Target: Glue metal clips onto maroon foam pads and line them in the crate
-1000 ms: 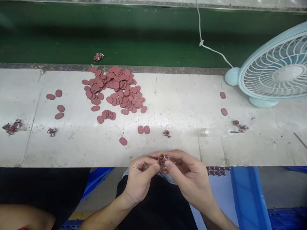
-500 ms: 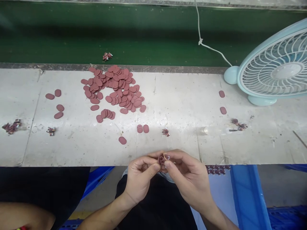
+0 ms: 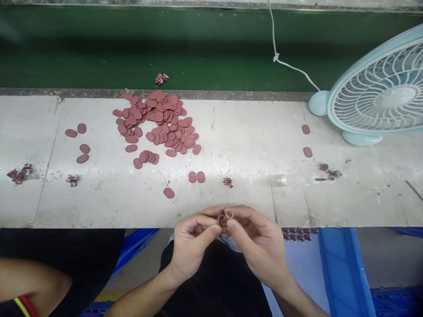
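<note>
My left hand [image 3: 194, 244] and my right hand [image 3: 259, 240] meet at the table's front edge. Between the left thumb and fingers is a reddish-brown oval disc [image 3: 220, 219]. The right fingertips pinch a small dark red figure [image 3: 229, 215] with white bits against the disc; its details are too small to tell. Beyond the hands lie two oval discs [image 3: 201, 177] side by side and a small dark figure [image 3: 228, 182]. A large heap of the same discs [image 3: 161, 110] spreads further back to the left.
A light blue fan [image 3: 390, 97] stands at the right, its white cable running back. More figures [image 3: 330, 171] lie at right. Below the edge is a blue tray [image 3: 343, 264] with rows of figures. A person's arm [image 3: 33, 281] is at lower left. Behind runs a green belt [image 3: 231, 70].
The small figures on the green belt have moved right. The person's arm at lower left has shifted, showing more of a striped sleeve. My hands have barely moved.
</note>
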`<state>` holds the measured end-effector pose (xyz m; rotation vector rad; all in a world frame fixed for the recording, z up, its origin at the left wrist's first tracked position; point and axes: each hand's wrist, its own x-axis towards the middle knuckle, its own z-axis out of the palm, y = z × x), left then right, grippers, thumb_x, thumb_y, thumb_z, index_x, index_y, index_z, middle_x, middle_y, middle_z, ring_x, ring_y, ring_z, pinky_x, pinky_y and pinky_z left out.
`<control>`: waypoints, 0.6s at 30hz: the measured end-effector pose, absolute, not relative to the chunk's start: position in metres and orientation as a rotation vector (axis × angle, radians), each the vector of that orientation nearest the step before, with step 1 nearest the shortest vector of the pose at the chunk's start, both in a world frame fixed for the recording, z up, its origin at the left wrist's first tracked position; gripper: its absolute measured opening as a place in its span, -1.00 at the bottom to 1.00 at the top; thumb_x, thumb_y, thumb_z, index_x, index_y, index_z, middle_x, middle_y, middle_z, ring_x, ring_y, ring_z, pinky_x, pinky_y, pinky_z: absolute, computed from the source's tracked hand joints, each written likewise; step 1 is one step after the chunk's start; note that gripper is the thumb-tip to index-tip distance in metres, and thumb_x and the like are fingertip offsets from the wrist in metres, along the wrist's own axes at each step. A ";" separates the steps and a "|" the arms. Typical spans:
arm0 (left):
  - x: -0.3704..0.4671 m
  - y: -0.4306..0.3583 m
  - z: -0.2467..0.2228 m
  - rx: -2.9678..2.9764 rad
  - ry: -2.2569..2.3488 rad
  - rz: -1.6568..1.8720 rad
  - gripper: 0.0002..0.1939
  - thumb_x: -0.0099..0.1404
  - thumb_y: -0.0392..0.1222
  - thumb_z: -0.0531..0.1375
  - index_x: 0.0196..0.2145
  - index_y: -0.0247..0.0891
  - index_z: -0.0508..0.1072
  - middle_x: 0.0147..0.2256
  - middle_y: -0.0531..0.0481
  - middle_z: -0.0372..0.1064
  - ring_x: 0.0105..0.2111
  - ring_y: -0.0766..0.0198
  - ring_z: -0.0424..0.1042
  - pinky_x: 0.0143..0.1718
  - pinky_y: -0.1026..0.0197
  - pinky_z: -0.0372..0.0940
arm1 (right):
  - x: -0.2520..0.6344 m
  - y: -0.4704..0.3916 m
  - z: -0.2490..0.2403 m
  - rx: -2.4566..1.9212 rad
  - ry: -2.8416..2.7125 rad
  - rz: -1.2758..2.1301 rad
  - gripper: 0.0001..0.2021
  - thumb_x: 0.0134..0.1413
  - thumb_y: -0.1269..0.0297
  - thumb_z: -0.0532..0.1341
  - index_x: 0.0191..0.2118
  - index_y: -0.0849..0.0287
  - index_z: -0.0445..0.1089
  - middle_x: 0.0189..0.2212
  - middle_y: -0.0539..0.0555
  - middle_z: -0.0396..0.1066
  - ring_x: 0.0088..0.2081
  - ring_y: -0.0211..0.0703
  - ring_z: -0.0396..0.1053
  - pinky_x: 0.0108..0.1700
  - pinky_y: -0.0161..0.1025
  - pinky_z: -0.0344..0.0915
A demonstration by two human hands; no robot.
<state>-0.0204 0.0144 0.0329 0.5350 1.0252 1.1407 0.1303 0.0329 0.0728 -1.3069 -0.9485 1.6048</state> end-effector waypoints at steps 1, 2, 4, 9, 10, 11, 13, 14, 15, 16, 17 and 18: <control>-0.020 0.014 0.032 0.544 1.038 1.146 -0.93 0.25 -0.32 0.34 -0.37 -0.20 0.64 -0.03 -0.13 0.59 -0.07 0.03 0.58 -0.04 0.01 0.50 | 0.130 0.033 0.073 -1.301 -0.925 1.626 -0.87 0.24 0.26 0.30 -0.12 0.04 0.55 -0.21 0.04 0.54 -0.22 -0.19 0.51 -0.20 -0.26 0.54; -0.020 0.013 0.032 0.555 1.051 1.156 -0.92 0.25 -0.32 0.34 -0.36 -0.19 0.64 -0.03 -0.12 0.60 -0.06 0.03 0.58 -0.03 0.02 0.50 | 0.130 0.034 0.072 -1.291 -0.896 1.652 -0.87 0.24 0.26 0.30 -0.11 0.03 0.55 -0.20 0.03 0.55 -0.21 -0.20 0.52 -0.18 -0.27 0.54; -0.020 0.012 0.032 0.595 1.076 1.185 -0.90 0.25 -0.34 0.34 -0.35 -0.16 0.65 -0.02 -0.10 0.59 -0.04 0.05 0.58 -0.01 0.05 0.48 | 0.131 0.034 0.070 -1.264 -0.845 1.708 -0.86 0.24 0.25 0.30 -0.10 0.03 0.54 -0.20 0.02 0.57 -0.22 -0.20 0.53 -0.17 -0.27 0.55; -0.036 0.028 0.035 0.899 1.124 1.146 -0.85 0.24 -0.31 0.35 -0.23 -0.13 0.66 0.07 -0.16 0.53 0.02 -0.03 0.55 0.05 -0.05 0.45 | 0.146 0.026 0.057 -1.246 -0.746 1.706 -0.86 0.24 0.24 0.29 -0.11 0.02 0.54 -0.27 0.01 0.58 -0.30 -0.19 0.54 -0.26 -0.26 0.56; -0.045 0.037 0.035 1.041 1.173 1.122 -0.82 0.24 -0.30 0.35 -0.19 -0.11 0.66 0.07 -0.15 0.53 0.03 -0.04 0.54 0.07 -0.07 0.44 | 0.154 0.021 0.053 -1.248 -0.712 1.675 -0.86 0.23 0.24 0.30 -0.11 0.01 0.54 -0.28 0.02 0.58 -0.31 -0.19 0.54 -0.28 -0.26 0.56; -0.054 0.047 0.034 1.217 1.250 1.091 -0.79 0.24 -0.29 0.34 -0.16 -0.09 0.65 0.07 -0.14 0.53 0.03 -0.02 0.53 0.11 -0.08 0.41 | 0.164 0.016 0.050 -1.254 -0.682 1.634 -0.86 0.22 0.25 0.31 -0.12 0.01 0.55 -0.30 0.02 0.57 -0.33 -0.18 0.54 -0.31 -0.26 0.56; -0.074 0.072 0.030 1.635 1.429 0.981 -0.73 0.25 -0.26 0.33 -0.09 -0.06 0.63 0.07 -0.11 0.53 0.07 -0.01 0.49 0.21 -0.10 0.30 | 0.192 0.002 0.044 -1.301 -0.637 1.519 -0.86 0.15 0.23 0.36 -0.16 0.02 0.56 -0.32 0.04 0.56 -0.38 -0.16 0.54 -0.38 -0.24 0.55; -0.084 0.085 0.027 1.809 1.483 0.891 -0.71 0.26 -0.23 0.32 -0.05 -0.05 0.62 0.10 -0.11 0.51 0.08 -0.03 0.48 0.21 -0.11 0.28 | 0.208 -0.006 0.041 -1.336 -0.617 1.451 -0.87 0.11 0.21 0.38 -0.19 0.02 0.57 -0.33 0.05 0.55 -0.40 -0.14 0.53 -0.42 -0.23 0.54; -0.092 0.096 0.024 1.950 1.498 0.805 -0.71 0.27 -0.20 0.31 -0.03 -0.06 0.61 0.12 -0.12 0.49 0.08 -0.04 0.48 0.21 -0.11 0.27 | 0.226 -0.015 0.038 -1.386 -0.599 1.370 -0.86 0.07 0.19 0.40 -0.22 0.03 0.57 -0.34 0.06 0.54 -0.42 -0.13 0.52 -0.44 -0.21 0.53; -0.097 0.106 0.021 2.062 1.487 0.754 -0.73 0.27 -0.17 0.30 -0.06 -0.09 0.62 0.09 -0.13 0.52 0.06 -0.06 0.48 0.20 -0.11 0.28 | 0.244 -0.025 0.035 -1.449 -0.584 1.278 -0.85 0.04 0.16 0.41 -0.25 0.03 0.56 -0.34 0.06 0.52 -0.44 -0.13 0.51 -0.46 -0.20 0.52; -0.100 0.114 0.019 2.133 1.465 0.706 -0.77 0.28 -0.16 0.29 -0.11 -0.11 0.63 0.04 -0.13 0.55 0.05 -0.07 0.49 0.18 -0.09 0.28 | 0.263 -0.036 0.031 -1.519 -0.571 1.182 -0.84 0.03 0.14 0.41 -0.27 0.03 0.55 -0.33 0.07 0.51 -0.46 -0.13 0.50 -0.46 -0.18 0.50; -0.101 0.120 0.018 2.182 1.441 0.680 -0.82 0.28 -0.13 0.29 -0.17 -0.11 0.64 -0.03 -0.10 0.58 0.00 -0.07 0.50 0.15 -0.08 0.29 | 0.282 -0.048 0.027 -1.594 -0.559 1.087 -0.84 0.04 0.13 0.40 -0.27 0.03 0.53 -0.32 0.07 0.50 -0.46 -0.14 0.49 -0.44 -0.16 0.50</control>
